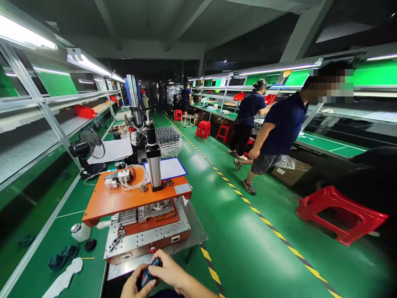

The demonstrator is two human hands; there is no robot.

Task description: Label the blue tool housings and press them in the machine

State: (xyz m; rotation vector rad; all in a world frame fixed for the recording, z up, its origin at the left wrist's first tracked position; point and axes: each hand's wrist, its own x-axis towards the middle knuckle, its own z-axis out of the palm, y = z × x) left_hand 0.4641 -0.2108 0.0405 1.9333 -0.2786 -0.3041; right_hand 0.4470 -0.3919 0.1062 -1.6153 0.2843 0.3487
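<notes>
Both hands are at the bottom of the head view, close to the front edge of the press fixture. Between them is a small dark blue device with a red patch; its exact kind is hard to make out. My left hand wraps its fingers round the lower left side. From the right, my right hand grips the upper end with thumb and fingers. Just beyond stands the press fixture, with an orange top plate, an upright cylinder and a drilled metal base. A red button shows on its front.
Left on the green bench lie a white bottle, a black cap, dark cloth and white cloth. A black fan stands behind. One person walks in the aisle; a red stool stands at right.
</notes>
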